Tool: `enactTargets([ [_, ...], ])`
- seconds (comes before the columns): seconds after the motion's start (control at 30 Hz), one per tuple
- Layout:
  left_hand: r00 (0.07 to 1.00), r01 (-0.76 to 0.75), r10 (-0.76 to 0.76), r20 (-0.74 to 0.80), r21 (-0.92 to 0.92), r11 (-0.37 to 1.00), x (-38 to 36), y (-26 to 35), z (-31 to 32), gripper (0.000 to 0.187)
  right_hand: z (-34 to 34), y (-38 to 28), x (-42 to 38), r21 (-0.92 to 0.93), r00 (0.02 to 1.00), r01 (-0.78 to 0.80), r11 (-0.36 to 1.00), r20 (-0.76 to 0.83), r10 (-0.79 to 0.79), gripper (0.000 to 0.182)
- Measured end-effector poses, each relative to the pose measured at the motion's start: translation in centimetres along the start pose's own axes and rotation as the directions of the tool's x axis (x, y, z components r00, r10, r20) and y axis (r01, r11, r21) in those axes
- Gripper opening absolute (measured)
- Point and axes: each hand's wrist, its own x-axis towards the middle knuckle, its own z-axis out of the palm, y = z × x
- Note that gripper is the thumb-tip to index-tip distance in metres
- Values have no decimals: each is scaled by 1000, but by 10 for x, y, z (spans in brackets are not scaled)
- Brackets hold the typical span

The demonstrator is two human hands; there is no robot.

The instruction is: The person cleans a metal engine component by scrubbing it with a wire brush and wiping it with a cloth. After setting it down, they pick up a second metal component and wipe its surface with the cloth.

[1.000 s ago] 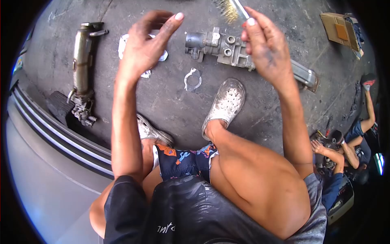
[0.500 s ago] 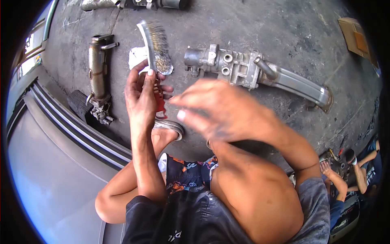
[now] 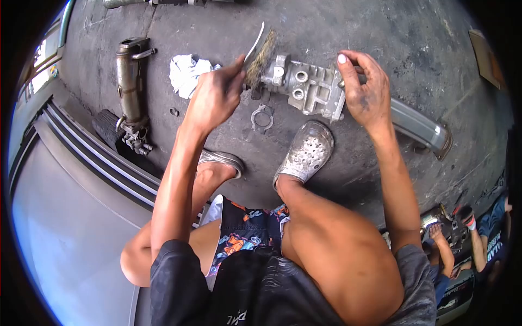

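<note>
My left hand (image 3: 217, 98) is closed around a wire brush (image 3: 262, 57) with a pale, curved back. Its bristles sit against the left end of a metal engine part (image 3: 307, 87), a ribbed casting with round ports lying on the floor. The brush's handle is hidden in my fist. My right hand (image 3: 368, 89) is over the part's right side, where the casting meets a long metal duct (image 3: 421, 126). Its fingers are curled, thumb tip close to the index fingertip; I cannot tell what they hold. A flat metal ring (image 3: 262, 118) lies below the brush.
A crumpled white cloth (image 3: 187, 76) lies left of the brush. Farther left stand a metal cylinder (image 3: 129, 81) and a tyre (image 3: 105, 127) beside a grey vehicle panel (image 3: 70, 217). Cardboard (image 3: 485, 60) is at far right. Another person's hand (image 3: 436, 232) works at lower right.
My left hand has carried the wire brush right and onto the metal part's end. My right hand has moved away from it, up and right, over the part.
</note>
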Motion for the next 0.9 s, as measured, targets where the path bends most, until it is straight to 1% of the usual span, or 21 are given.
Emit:
enactTargets([
  [0.03,999,32,-32,1,-37,999,-18,1,-6,39,0,2,-3,-31,997,60,998,-40,-61,30],
  [0.07,999,19,-22,-24,-94,995,-35,-13,-4,38,0,3,-7,-26,994,106,994,-34,-107,27],
  [0.13,999,-39,37,-19,-105,994,-46,-23,-5,37,3,5,-17,-5,981,191,981,-22,-192,23],
  [0.17,998,-54,55,26,-17,998,-37,-18,-10,37,5,4,-21,-19,976,212,977,-47,-213,19],
  [0.23,989,-112,98,111,134,985,3,-4,-12,38,6,1,-22,-71,956,264,962,-110,-271,18],
  [0.27,984,-166,154,90,153,974,19,0,-4,38,3,1,-18,-109,941,288,951,-153,-303,18],
  [0.3,978,-203,194,72,157,967,20,-2,-2,38,3,4,-14,-163,909,340,926,-194,-368,17],
  [0.33,971,-241,235,53,158,958,20,-3,0,38,0,9,-10,-165,898,357,920,-210,-386,17],
  [0.4,988,-144,136,69,121,982,-13,2,-14,38,3,12,-16,-153,892,361,920,-230,-388,20],
  [0.43,994,-86,78,74,108,990,-34,3,-26,38,5,5,-21,-74,935,273,959,-215,-283,25],
  [0.47,993,-40,23,112,147,988,-48,4,-39,40,5,3,-24,-85,945,253,964,-194,-265,26],
  [0.53,980,-124,75,184,274,954,-61,3,-70,40,5,1,-31,-109,964,211,971,-143,-226,27],
  [0.57,989,-78,39,146,272,959,-59,6,-78,41,4,-3,-30,-94,968,180,979,-163,-193,29],
  [0.6,994,-35,6,111,266,963,-58,9,-81,42,4,-2,-29,-101,964,187,977,-173,-203,29],
  [0.63,995,-87,70,71,286,954,-52,13,-77,41,4,1,-26,-107,960,195,975,-183,-212,29],
  [0.67,992,-76,46,120,259,963,-43,17,-68,41,4,2,-21,-115,955,202,973,-195,-221,29],
  [0.7,979,-198,180,99,224,954,-33,12,-47,41,3,2,-17,-123,945,236,964,-201,-257,29],
  [0.73,948,-319,310,76,189,929,-20,6,-27,42,2,2,-15,-121,949,234,965,-188,-254,28],
  [0.83,934,-351,323,149,239,905,29,4,-10,43,3,3,-16,-121,956,238,964,-146,-254,26],
  [0.9,959,-258,225,175,196,946,9,7,-21,42,3,4,-21,-120,954,263,957,-116,-276,24],
])
